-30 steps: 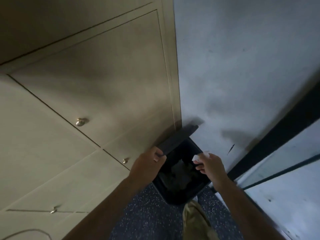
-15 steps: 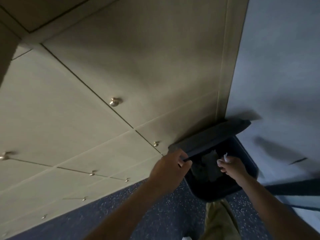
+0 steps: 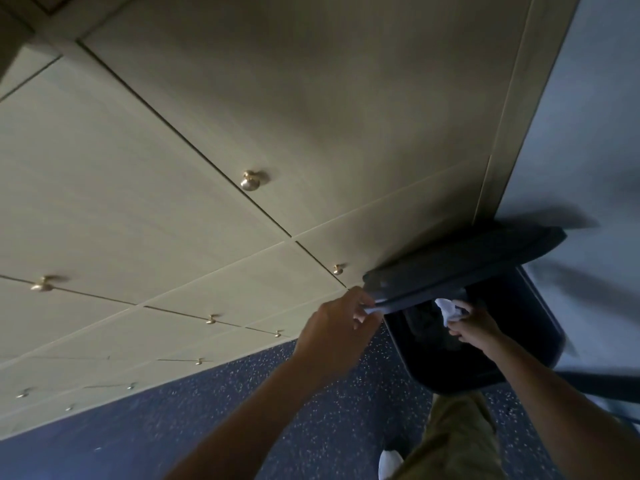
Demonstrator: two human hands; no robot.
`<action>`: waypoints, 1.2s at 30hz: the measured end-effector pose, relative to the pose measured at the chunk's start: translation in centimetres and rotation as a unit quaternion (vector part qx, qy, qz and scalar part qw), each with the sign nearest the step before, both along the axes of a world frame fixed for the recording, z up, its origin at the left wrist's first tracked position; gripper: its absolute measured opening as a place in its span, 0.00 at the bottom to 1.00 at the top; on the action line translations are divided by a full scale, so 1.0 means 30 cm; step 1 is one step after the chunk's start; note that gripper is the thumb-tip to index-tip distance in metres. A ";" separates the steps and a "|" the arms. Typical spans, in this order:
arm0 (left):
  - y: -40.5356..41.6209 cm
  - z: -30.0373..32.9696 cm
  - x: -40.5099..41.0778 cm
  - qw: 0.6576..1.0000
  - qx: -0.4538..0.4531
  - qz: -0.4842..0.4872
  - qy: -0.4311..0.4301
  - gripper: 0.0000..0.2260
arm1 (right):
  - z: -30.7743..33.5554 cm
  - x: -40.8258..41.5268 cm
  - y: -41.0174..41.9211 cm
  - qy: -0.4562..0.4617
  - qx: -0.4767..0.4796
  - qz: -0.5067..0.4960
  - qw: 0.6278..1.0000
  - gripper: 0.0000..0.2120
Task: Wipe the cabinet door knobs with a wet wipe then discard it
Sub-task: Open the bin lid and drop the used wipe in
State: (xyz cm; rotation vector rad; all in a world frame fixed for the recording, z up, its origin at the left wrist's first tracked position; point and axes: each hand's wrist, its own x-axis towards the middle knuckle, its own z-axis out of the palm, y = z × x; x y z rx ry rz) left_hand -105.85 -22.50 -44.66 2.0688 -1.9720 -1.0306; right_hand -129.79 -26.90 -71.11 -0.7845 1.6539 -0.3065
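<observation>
Your left hand (image 3: 334, 329) pinches the near edge of the bin lid (image 3: 464, 263) and holds it tipped up toward the wall, which keeps the mouth of the bin (image 3: 540, 327) open for the other hand. The bin stands on the floor (image 3: 194, 434) in the corner, just beside the end of the cabinet (image 3: 311, 109), so the drop point is close to the work.

Your right hand (image 3: 476, 329) is closed on the crumpled wet wipe (image 3: 448, 310), fingers bunched around it. The wipe sits over the open bin, just under the raised lid edge, not yet released. Held there, it would fall inside rather than onto the rim.

The knobs (image 3: 250, 181) on the doors are clear of both hands. Judgement: wiping appears finished, and discarding is the step in hand. Whether the bin holds other waste cannot be made out in the dark interior.
</observation>
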 end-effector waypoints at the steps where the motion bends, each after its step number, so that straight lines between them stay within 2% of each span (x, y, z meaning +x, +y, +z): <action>1: -0.001 0.000 0.003 1.000 -0.003 -0.002 -0.001 0.07 | 0.010 0.007 -0.007 -0.001 0.005 -0.006 1.000 0.26; 9: -0.012 -0.003 0.004 1.000 -0.004 0.005 0.003 0.08 | 0.055 0.028 -0.023 -0.041 0.029 -0.019 0.999 0.26; 17: -0.012 -0.015 -0.028 1.000 -0.018 0.002 0.021 0.07 | 0.122 -0.012 0.030 -0.046 0.018 -0.032 0.998 0.17; 25: -0.007 -0.005 -0.097 0.998 -0.034 -0.012 0.048 0.04 | 0.318 -0.119 0.125 -0.007 -0.070 -0.011 0.997 0.07; 32: 0.031 0.042 -0.137 0.996 -0.043 -0.012 0.075 0.05 | 0.561 -0.204 0.188 0.079 -0.153 -0.010 0.985 0.16; 36: 0.064 0.075 -0.135 0.994 -0.055 -0.013 0.091 0.04 | 0.682 -0.204 0.219 0.089 -0.220 -0.012 0.972 0.16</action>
